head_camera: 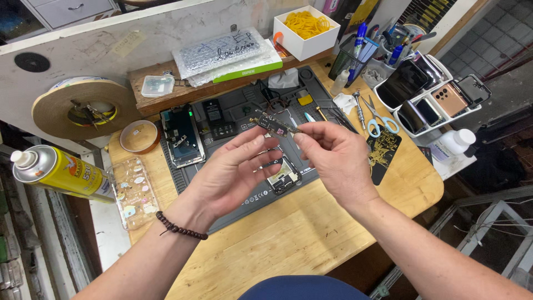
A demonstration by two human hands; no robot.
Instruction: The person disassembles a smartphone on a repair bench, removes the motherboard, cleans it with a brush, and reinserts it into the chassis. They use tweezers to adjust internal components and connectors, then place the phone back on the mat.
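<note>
A small dark circuit board [273,123] is held up in the air above the grey work mat [244,111], level with the far half of the mat. The right hand [333,158] has it pinched by one end between thumb and fingertips, the grip closed tight on the board. The left hand [236,166] sits just beside it, palm up and fingers spread loosely — open and holding nothing, its fingertips close under the board but I cannot tell whether they touch it. A string of dark beads [180,228] circles the left wrist.

Under the hands, on the mat, lies an opened phone [283,178], partly hidden by the left fingers. Further left on the mat rests a phone screen [182,136], face down, with a small dark part [214,114] beside it. All this sits on a wooden table [288,233].

At the table's left edge lies a clear phone case [133,194] with little pictures on it, and past it a yellow spray can [55,172] on its side. A big roll of tape [78,108] leans further back. To the right of the mat are blue-handled scissors [377,119], a white rack of phones [430,94] and a mesh cup of pens [355,55] — behind them a white box of yellow rubber bands [305,28].
</note>
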